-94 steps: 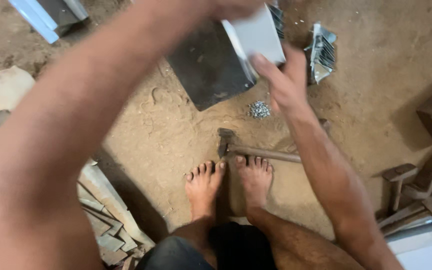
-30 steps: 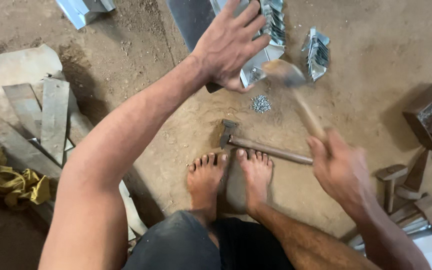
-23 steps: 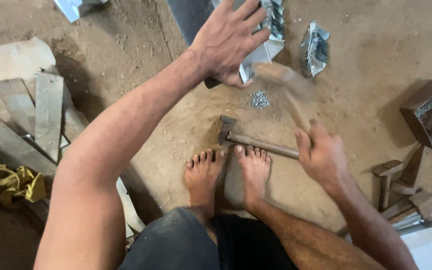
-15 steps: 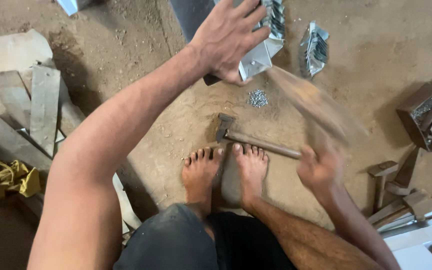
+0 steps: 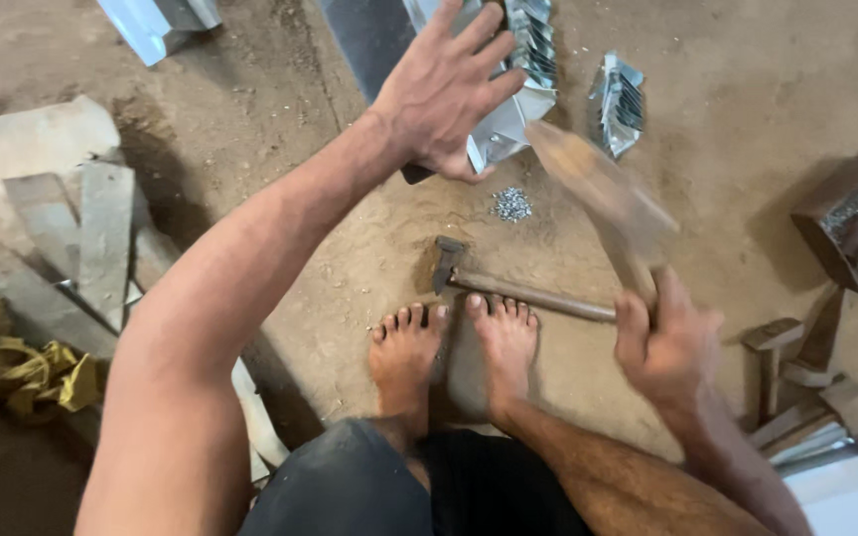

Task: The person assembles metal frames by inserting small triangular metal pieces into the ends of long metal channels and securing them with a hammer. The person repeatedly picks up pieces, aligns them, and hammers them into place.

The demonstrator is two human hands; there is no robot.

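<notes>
Pressing a folded metal piece [image 5: 504, 127] to the dirt floor [image 5: 350, 248], with a wooden mallet [image 5: 598, 194] gripped beside it.

The metal piece is pinned under the left hand [image 5: 444, 89], whose fingers are spread flat. The mallet's handle is clenched in the right hand [image 5: 669, 342], its blurred head tilted toward the metal. A hammer [image 5: 518, 291] is seen lying before the bare feet [image 5: 454, 347], near a small heap of nails [image 5: 512, 204].
</notes>
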